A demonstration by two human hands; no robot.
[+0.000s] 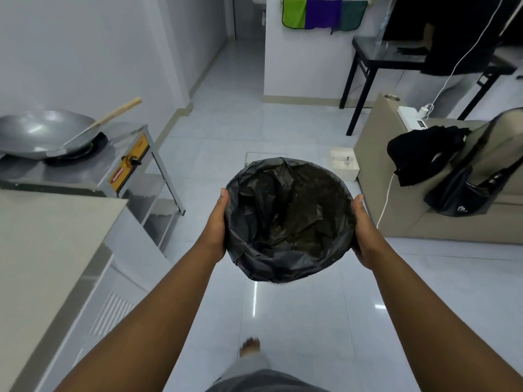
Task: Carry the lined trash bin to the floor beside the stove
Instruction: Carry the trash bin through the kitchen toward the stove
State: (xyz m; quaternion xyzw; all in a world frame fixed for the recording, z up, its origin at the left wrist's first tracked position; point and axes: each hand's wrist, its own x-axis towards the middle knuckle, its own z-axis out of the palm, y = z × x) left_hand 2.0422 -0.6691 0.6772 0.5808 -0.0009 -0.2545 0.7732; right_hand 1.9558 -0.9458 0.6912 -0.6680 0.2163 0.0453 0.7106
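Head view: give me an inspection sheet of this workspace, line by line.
Surface: glossy pale tiled floor, bare beside the stove.
Job's things: trash bin, black liner folded over its rim, held above the floor; stove at left carries a wok.
Clutter: black clothing and a dark bag on the sofa.
Grippers: left hand and right hand clasp opposite sides of the bin.
Cables: white cable hangs down the sofa side.
Surroundings: coloured cloths on the wall, black table behind.
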